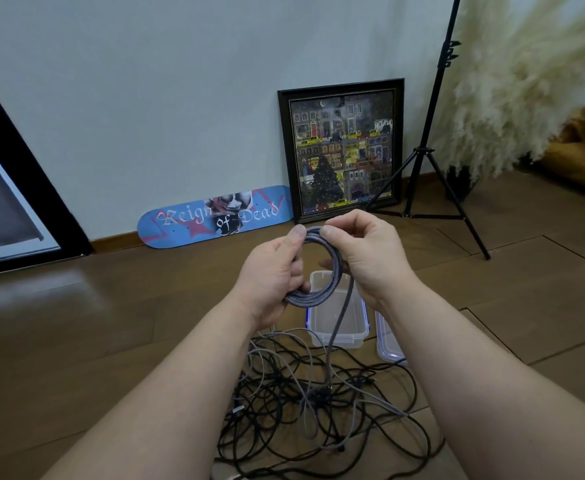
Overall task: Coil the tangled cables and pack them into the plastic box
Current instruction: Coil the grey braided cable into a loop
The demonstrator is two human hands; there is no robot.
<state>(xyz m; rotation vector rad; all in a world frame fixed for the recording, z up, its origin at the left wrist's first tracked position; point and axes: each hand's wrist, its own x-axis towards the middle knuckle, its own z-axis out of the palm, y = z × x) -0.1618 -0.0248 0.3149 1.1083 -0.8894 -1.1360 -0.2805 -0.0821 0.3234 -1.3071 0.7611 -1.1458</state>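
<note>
Grey braided cable (313, 268), partly coiled, hangs between both grips: left hand (273, 275) clasps the loops' left side, right hand (364, 251) pinches their top. Its loose tail drops straight down to the tangled pile of dark and grey cables (319, 393) nearer on the floor, with the open clear plastic box (336, 313) directly beneath, slightly farther.

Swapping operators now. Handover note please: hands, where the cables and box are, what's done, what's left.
Left hand: grips the grey braided coil at its left side.
Right hand: pinches the top of the same coil, laying a loop.
Coil's free tail hangs down into the cable pile on the floor, still tangled.
Plastic box: open, behind the pile, nothing visible inside; lid beside it.
Done: grey cable partly coiled.
Left: finish this coil, box it, then coil and pack the rest.
</note>
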